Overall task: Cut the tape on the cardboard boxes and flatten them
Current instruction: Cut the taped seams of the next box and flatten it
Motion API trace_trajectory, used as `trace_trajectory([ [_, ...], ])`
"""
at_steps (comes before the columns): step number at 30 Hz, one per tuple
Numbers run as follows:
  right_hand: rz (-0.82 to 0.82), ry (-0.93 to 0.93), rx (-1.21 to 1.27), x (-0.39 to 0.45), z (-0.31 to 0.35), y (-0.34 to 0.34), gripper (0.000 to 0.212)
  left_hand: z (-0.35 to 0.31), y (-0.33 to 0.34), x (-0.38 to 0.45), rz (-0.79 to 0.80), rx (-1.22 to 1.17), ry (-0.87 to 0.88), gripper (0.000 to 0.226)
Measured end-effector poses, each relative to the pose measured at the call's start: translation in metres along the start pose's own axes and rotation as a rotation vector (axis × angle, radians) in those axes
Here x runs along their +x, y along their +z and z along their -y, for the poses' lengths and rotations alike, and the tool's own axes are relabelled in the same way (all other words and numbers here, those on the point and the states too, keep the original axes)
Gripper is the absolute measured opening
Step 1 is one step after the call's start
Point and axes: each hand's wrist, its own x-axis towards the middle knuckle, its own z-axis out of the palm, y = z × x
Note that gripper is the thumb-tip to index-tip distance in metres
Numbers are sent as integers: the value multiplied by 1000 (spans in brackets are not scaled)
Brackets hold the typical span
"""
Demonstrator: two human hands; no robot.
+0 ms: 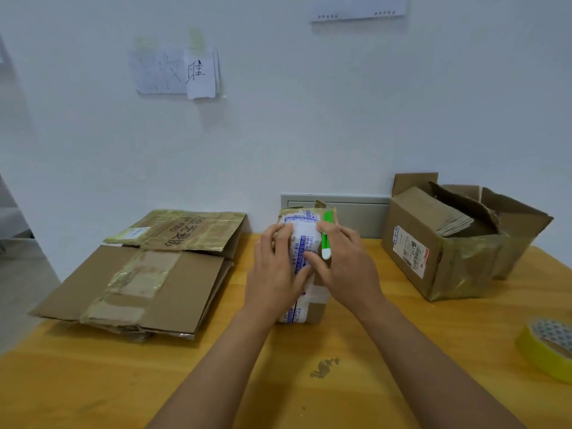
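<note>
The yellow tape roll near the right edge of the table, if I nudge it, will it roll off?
The tape roll appears to lie on its flat side, so it would likely slide, not roll. It looks light and stiff. It sits near the table edge, so push gently.

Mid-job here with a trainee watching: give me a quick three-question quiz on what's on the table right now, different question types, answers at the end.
1. True or false: the green cutter lies under the left hand.
2. Multiple choice: where is the yellow tape roll? A) on the flattened boxes B) at the table's right edge C) inside the open box
3. Fill in: both hands rest on the small ____ box at the centre of the table.

Key: 1 false, it is under the right hand. 2 B. 3 taped.
</note>
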Motion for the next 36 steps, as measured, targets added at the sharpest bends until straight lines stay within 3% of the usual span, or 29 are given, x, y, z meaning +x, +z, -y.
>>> trace_trajectory([
  [6, 68, -6, -15, 8, -1, -10, 57, 3, -15, 7, 83, -3, 47, 69],
  [10, 14, -13, -37, 7, 2, -10, 59, 3, -21, 9, 124, -17, 17, 73],
  [16, 72, -69, -74, 14, 3, -10, 60, 6, -16, 4, 37, -66, -123, 68],
  [19, 132, -56, 76, 23, 6, -13, 49, 10, -12, 0, -20, -91, -148, 63],
  [23, 58, 148, 609, 37, 27, -18, 20, 6, -7, -4, -61, -88, -102, 62],
  [25, 46, 266, 780, 44, 34, -16, 34, 3, -6, -4, -52, -109, -114, 66],
  [36, 67, 341, 741, 49, 26, -7, 44, 10, -12, -6, -74, -252, -166, 59],
])
